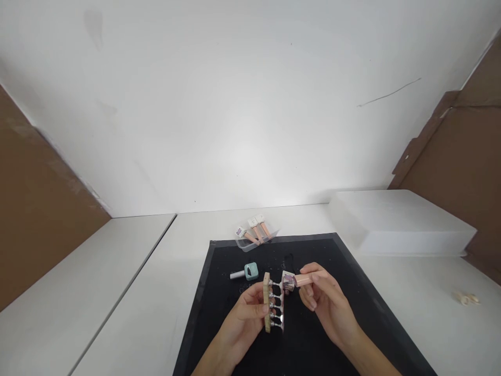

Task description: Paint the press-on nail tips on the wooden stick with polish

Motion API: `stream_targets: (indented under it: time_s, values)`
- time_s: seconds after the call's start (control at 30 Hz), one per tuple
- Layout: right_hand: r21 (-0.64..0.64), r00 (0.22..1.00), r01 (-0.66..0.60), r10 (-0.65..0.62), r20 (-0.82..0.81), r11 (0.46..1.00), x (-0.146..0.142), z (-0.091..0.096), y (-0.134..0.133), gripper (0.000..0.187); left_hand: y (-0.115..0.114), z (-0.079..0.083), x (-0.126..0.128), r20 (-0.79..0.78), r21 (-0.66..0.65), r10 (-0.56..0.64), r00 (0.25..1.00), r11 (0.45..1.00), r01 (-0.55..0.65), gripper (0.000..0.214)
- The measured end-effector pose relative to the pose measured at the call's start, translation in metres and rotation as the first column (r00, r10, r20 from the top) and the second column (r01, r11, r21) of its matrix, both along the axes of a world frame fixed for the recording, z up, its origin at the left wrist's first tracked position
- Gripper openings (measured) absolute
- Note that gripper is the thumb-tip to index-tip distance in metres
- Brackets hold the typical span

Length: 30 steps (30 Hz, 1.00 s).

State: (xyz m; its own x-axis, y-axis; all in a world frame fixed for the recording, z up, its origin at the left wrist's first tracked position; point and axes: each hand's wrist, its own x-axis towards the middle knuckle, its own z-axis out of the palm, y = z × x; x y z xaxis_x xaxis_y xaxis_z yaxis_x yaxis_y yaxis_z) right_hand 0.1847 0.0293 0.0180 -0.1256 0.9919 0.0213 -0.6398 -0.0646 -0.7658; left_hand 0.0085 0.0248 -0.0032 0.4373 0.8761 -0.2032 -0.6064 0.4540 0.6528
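My left hand [246, 318] grips a wooden nail-tip stand [266, 305], turned on its side. Several metal pegs stick out from its base to the right, with nail tips [282, 310] at their ends. Between the fingers of my right hand [323, 295] is the peach cap of a nail polish bottle [288, 281]. Its whitish square body has a purple patch and points left, close to the top end of the stand. Whether bottle and stand touch, I cannot tell.
A black mat [313, 250] lies under my hands. On it rests a teal bottle [251, 271] with a silver cap. Behind stands a clear tray [245, 245] with several peach-capped bottles [253, 223]. A white box [403, 214] and small cream rings [465, 298] are at right.
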Motion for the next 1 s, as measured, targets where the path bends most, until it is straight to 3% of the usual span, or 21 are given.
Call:
stream_targets:
  time_s: [0.7, 1.0]
  values:
    - [0.020, 0.999, -0.029, 0.029, 0.025, 0.999, 0.0000, 0.0008, 0.0000, 0.016, 0.0007, -0.0024, -0.0003, 0.010, 0.022, -0.011, 1.000, 1.000, 0.010, 0.032]
    - [-0.052, 0.998, 0.065, -0.064, 0.027, 0.996, -0.0001, 0.0011, 0.0030, 0.015, -0.0001, -0.0025, 0.0006, 0.004, 0.024, -0.014, 1.000, 1.000, 0.014, 0.034]
